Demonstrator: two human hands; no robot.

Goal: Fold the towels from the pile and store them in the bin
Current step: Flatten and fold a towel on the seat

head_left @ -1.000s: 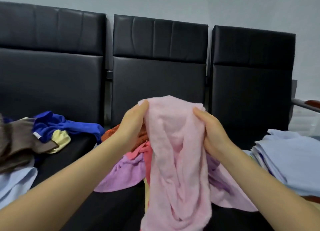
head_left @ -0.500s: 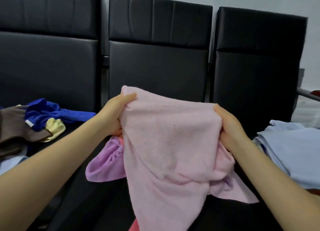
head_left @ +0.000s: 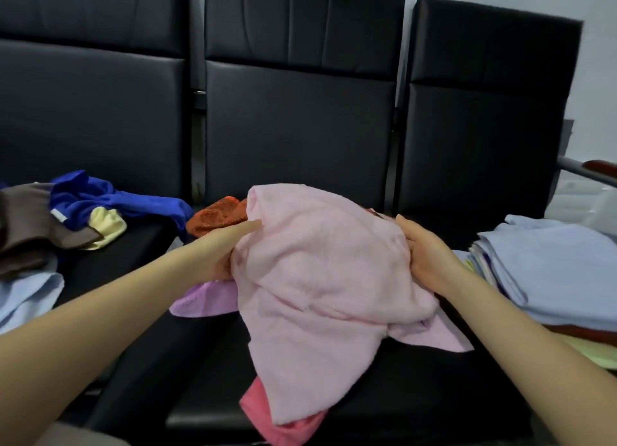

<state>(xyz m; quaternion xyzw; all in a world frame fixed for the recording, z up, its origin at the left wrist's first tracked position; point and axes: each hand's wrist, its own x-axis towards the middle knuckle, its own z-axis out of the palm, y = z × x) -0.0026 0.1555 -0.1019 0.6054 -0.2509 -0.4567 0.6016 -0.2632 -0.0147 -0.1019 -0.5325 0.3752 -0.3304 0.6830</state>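
- pink towel (head_left: 320, 278), held up and spread between the hands half a second ago, has come down onto the pile on the middle seat.
- left hand (head_left: 220, 255) and right hand (head_left: 424, 262) each grip a side.
- likely laying it out to fold; no bin visible.

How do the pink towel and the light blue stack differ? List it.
The pink towel is crumpled and unfolded; the light blue stack lies folded flat. The pink towel is gripped by the left hand and right hand; the stack sits untouched. The pink towel is mid-seat, the stack to the right. Both are cloth.
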